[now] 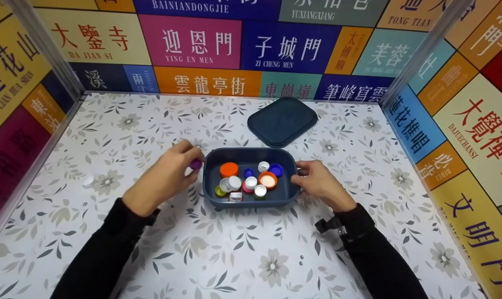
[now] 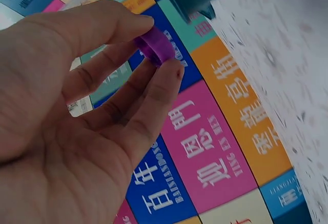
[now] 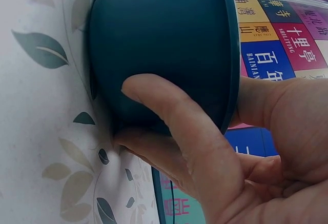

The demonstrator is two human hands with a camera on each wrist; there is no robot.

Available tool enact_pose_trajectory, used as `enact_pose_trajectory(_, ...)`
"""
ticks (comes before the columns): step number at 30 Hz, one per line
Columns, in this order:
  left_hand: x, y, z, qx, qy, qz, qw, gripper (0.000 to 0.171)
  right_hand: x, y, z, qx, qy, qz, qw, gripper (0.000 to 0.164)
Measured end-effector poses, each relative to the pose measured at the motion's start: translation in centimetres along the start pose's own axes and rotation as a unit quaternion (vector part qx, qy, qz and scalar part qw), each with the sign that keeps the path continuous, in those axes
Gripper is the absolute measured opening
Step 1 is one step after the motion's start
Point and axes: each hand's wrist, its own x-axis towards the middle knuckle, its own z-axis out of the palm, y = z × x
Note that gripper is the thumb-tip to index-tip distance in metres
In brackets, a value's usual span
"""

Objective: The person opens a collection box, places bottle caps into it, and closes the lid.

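My left hand [image 1: 168,174] pinches a purple bottle cap [image 2: 159,44] between thumb and fingertip, just beyond the left rim of a dark blue plastic container [image 1: 251,203]. Inside the container lie several caps: a flat orange cap [image 1: 229,170], an orange cap with a pale inside [image 1: 268,180], a blue cap [image 1: 276,170], a yellow-green cap [image 1: 220,191] and white ones. At the opposite end my right hand [image 1: 319,182] grips the container's side. In the right wrist view, its fingers press the outer wall [image 3: 169,29] while the thumb goes behind the rim.
Behind the container a dark blue lid [image 1: 282,121] lies flat on the floral tablecloth [image 1: 251,257]. A single white cap [image 1: 88,180] sits off to the left. Printed panels [image 1: 197,41] wall in the table at the back and both sides.
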Motion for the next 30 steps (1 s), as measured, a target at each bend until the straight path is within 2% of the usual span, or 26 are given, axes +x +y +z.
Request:
enact_pose_trajectory(11,1.7,3.0,2.2,-0.004,-0.054,0.048,0.9974,0.026,0.0,-0.1,0.1,-0.002,0.001,0.002,1.000,0.054)
enact_pose_trajectory(17,2.7,4.3,3.6,-0.004,-0.090,0.060,0.9942,0.024,0.0,-0.1,0.1,-0.009,0.003,0.000,1.000,0.053)
enact_pose_trajectory(23,3.3,5.0,5.0,0.006,-0.104,0.085,0.9909,0.021,0.1,-0.1,0.2,-0.009,0.004,0.005,1.000,0.053)
enact_pose_trajectory(30,3.7,5.5,5.5,0.014,-0.119,0.085,0.9892,0.024,0.2,0.0,0.1,-0.010,0.006,0.001,1.000,0.054)
